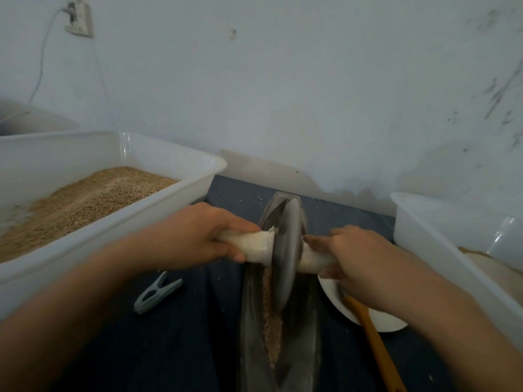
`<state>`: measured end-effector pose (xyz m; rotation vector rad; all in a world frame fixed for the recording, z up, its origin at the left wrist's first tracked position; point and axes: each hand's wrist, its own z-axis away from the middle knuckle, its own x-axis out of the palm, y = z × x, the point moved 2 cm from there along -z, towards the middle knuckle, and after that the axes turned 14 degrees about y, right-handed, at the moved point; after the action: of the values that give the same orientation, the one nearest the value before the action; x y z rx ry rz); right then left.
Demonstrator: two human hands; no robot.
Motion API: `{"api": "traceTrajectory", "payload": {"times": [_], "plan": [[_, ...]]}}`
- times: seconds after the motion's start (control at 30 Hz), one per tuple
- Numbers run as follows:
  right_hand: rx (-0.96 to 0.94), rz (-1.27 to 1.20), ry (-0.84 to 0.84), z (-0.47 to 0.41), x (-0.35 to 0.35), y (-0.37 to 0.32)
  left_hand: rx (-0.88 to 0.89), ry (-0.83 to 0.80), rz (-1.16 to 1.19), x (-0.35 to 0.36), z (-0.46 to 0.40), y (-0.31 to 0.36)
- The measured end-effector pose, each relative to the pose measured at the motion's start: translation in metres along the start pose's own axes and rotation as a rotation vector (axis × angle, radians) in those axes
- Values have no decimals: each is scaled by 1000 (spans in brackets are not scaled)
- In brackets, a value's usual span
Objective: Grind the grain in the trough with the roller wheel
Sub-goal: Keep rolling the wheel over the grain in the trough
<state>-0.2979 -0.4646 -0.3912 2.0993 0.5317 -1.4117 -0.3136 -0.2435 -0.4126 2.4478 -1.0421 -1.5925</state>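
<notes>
Gripping roller wheel (285, 250) handles, both hands (198, 236) closed, dark cloth (184, 349), pale blue wall (311, 94), wall socket (79, 19)

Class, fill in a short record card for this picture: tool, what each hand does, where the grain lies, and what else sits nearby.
tool: wheel standing in the trough
left hand: grips the left handle
right hand: grips the right handle
grain: a strip along the trough's groove, near side of the wheel
left side: tub of grain, clip
right side: plate, spatula, second tub
</notes>
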Motion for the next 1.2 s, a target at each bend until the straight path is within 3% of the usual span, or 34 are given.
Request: {"api": "traceTrajectory", "payload": {"times": [0.13, 0.23, 0.37, 0.47, 0.6, 0.77, 0.87, 0.97, 1.07, 1.2], "plan": [[-77, -113, -104, 24, -32, -14, 41, -302, 285, -25, 12, 13], [-104, -92, -85, 28, -37, -18, 11, -378, 331, -28, 14, 14], [21, -15, -68, 4, -13, -7, -56, -170, 31, -5, 4, 3], [137, 41, 85, -12, 14, 3, -100, 41, -194, 13, -7, -3], [133, 60, 139, -11, 22, 8, -46, 130, -243, 20, -12, -6], [6, 32, -86, 4, -10, -11, 6, -143, 95, -8, 2, 3], [-63, -37, -121, 21, -33, -22, 2, -361, 324, -24, 11, 13], [-106, -63, -126, 29, -41, -24, -9, -415, 360, -28, 15, 17], [-45, -76, -98, 17, -27, -12, -42, -265, 135, -16, 10, 12], [125, -94, 32, -7, 10, 12, -20, 120, -294, 13, -3, 5]]}}
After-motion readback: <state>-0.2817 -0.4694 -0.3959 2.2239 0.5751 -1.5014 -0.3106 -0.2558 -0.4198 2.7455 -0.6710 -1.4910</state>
